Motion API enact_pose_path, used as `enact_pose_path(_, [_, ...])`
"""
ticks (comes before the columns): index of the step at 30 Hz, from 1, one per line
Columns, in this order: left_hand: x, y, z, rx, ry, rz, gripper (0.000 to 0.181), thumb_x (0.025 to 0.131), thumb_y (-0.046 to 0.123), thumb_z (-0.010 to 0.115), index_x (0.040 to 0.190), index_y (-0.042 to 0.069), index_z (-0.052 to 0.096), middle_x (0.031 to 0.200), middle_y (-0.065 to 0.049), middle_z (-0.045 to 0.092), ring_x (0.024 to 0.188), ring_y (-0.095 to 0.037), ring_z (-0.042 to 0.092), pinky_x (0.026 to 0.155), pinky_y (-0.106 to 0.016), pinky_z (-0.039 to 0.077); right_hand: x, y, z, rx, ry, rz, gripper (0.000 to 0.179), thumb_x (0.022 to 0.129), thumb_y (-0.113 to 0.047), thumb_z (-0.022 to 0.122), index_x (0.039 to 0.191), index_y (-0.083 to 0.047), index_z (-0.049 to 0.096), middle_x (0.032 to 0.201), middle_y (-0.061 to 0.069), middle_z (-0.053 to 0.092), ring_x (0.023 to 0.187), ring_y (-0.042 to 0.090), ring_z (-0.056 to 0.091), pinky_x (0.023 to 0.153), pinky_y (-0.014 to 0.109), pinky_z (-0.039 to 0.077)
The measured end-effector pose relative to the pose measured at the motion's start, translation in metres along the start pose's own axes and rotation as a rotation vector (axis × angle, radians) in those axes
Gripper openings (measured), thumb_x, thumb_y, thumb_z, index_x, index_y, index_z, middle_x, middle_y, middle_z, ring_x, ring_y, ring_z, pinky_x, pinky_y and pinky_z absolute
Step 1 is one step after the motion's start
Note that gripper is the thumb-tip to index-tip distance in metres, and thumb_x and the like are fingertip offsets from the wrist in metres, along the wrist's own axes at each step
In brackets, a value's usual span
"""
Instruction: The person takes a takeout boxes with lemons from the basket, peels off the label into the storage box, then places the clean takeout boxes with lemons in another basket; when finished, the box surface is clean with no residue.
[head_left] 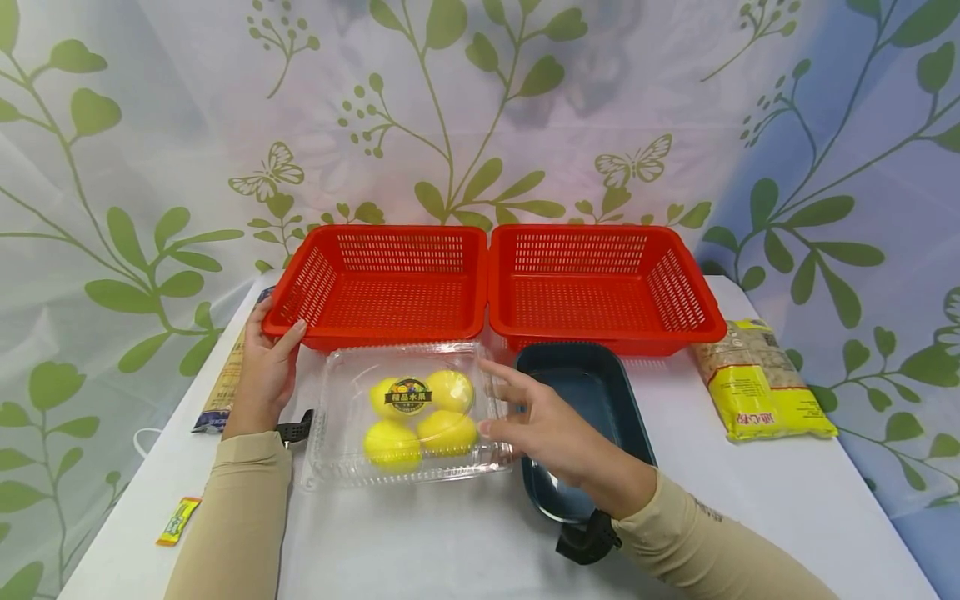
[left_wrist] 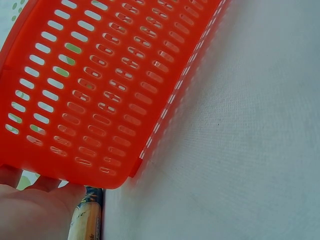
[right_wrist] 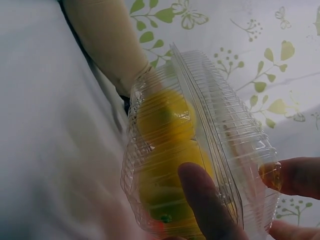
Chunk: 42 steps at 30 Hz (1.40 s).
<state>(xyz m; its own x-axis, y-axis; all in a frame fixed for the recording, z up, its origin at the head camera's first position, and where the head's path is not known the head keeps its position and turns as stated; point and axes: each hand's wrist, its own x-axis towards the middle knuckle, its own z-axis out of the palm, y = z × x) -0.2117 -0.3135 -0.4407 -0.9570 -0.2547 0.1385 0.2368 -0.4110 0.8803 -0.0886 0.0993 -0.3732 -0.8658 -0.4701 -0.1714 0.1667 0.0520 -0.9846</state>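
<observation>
At the front left corner of the left red basket (head_left: 390, 304), my left hand (head_left: 264, 367) grips the rim, thumb over the edge. In the left wrist view its fingers (left_wrist: 45, 185) lie along the slotted wall of that basket (left_wrist: 75, 107). My right hand (head_left: 543, 425) holds a clear plastic clamshell box (head_left: 341, 417) by its right side, in front of the left basket. Several yellow lemons (head_left: 392, 446) show through the lid, which bears a dark fruit label (head_left: 407, 396). In the right wrist view the thumb (right_wrist: 205, 200) presses against the box wall.
A second red basket (head_left: 600, 329) stands right of the first. Partly under the right hand is a dark blue rectangular tray (head_left: 581, 383). A yellow bag (head_left: 757, 387) lies far right, another bag (head_left: 225, 383) behind the left hand. A small candy packet (head_left: 178, 522) sits near the left edge.
</observation>
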Motion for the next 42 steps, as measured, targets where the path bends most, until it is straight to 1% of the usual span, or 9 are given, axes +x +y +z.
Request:
enact_pose_path(2, [0.0,0.0,0.0,-0.001,0.004,-0.005,0.075,0.1,-0.01,0.062,0.162,0.015,0.028,0.167,-0.016,0.026,0.153,-0.035,0.027,0.117,-0.044,0.031,0.001,0.002,0.001,-0.009,0.009,0.009,0.081,0.096,-0.008,0.078,0.164,-0.03,0.039,0.16,0.023,0.036,0.111,0.037,0.068,0.079,0.049,0.063])
enact_pose_path(8, [0.0,0.001,0.0,0.004,0.009,-0.016,0.076,0.1,-0.008,0.064,0.162,0.016,0.028,0.168,-0.014,0.025,0.153,-0.033,0.027,0.117,-0.044,0.031,0.005,0.009,0.004,-0.029,0.029,0.031,0.081,0.096,-0.008,0.077,0.164,-0.03,0.038,0.161,0.023,0.035,0.111,0.037,0.067,0.076,0.049,0.063])
enact_pose_path(13, [0.0,0.0,0.0,0.001,0.006,-0.012,0.075,0.101,-0.009,0.062,0.162,0.015,0.028,0.168,-0.015,0.025,0.153,-0.033,0.027,0.117,-0.044,0.031,0.008,0.012,0.006,-0.027,0.023,0.029,0.081,0.097,-0.006,0.075,0.164,-0.029,0.037,0.162,0.024,0.033,0.111,0.036,0.067,0.076,0.048,0.063])
enact_pose_path(16, [0.0,0.0,0.001,0.005,0.008,-0.009,0.074,0.101,-0.009,0.063,0.162,0.015,0.028,0.168,-0.015,0.025,0.153,-0.034,0.027,0.116,-0.043,0.032,0.009,0.013,0.007,-0.025,0.017,0.023,0.082,0.096,-0.005,0.075,0.165,-0.028,0.037,0.162,0.024,0.032,0.108,0.037,0.067,0.075,0.048,0.064])
enact_pose_path(23, [0.0,0.0,0.001,0.018,0.008,0.003,0.077,0.098,-0.004,0.069,0.162,0.015,0.029,0.167,-0.015,0.027,0.152,-0.034,0.028,0.115,-0.042,0.034,0.013,0.017,0.011,-0.033,0.008,0.005,0.082,0.097,-0.001,0.073,0.166,-0.026,0.034,0.165,0.025,0.026,0.099,0.044,0.07,0.072,0.048,0.064])
enact_pose_path(28, [-0.001,0.001,0.0,0.013,0.004,-0.008,0.078,0.098,-0.003,0.07,0.162,0.016,0.029,0.168,-0.014,0.026,0.153,-0.033,0.027,0.117,-0.043,0.031,0.017,0.018,0.014,-0.018,0.017,0.01,0.083,0.097,0.001,0.073,0.166,-0.024,0.034,0.166,0.025,0.025,0.098,0.042,0.07,0.071,0.049,0.064])
enact_pose_path(32, [0.0,0.001,-0.001,0.006,0.001,-0.018,0.077,0.099,-0.004,0.069,0.162,0.017,0.028,0.168,-0.014,0.025,0.153,-0.032,0.027,0.117,-0.044,0.031,0.017,0.017,0.016,-0.036,0.026,0.014,0.084,0.097,0.001,0.073,0.166,-0.023,0.032,0.165,0.025,0.026,0.096,0.043,0.071,0.07,0.049,0.064])
enact_pose_path(38, [0.0,0.0,-0.002,0.008,-0.005,-0.012,0.079,0.098,-0.002,0.07,0.163,0.017,0.028,0.168,-0.013,0.025,0.153,-0.031,0.027,0.117,-0.043,0.031,0.018,0.017,0.017,-0.057,0.032,0.034,0.083,0.098,-0.001,0.072,0.166,-0.024,0.031,0.165,0.025,0.027,0.1,0.039,0.07,0.071,0.049,0.063])
enact_pose_path(42, [0.0,0.0,-0.001,0.009,-0.003,-0.011,0.077,0.1,-0.006,0.066,0.163,0.017,0.027,0.168,-0.014,0.024,0.153,-0.032,0.027,0.116,-0.042,0.032,0.019,0.018,0.019,-0.075,0.032,0.053,0.083,0.098,-0.002,0.072,0.166,-0.025,0.03,0.164,0.025,0.027,0.105,0.036,0.067,0.071,0.049,0.063])
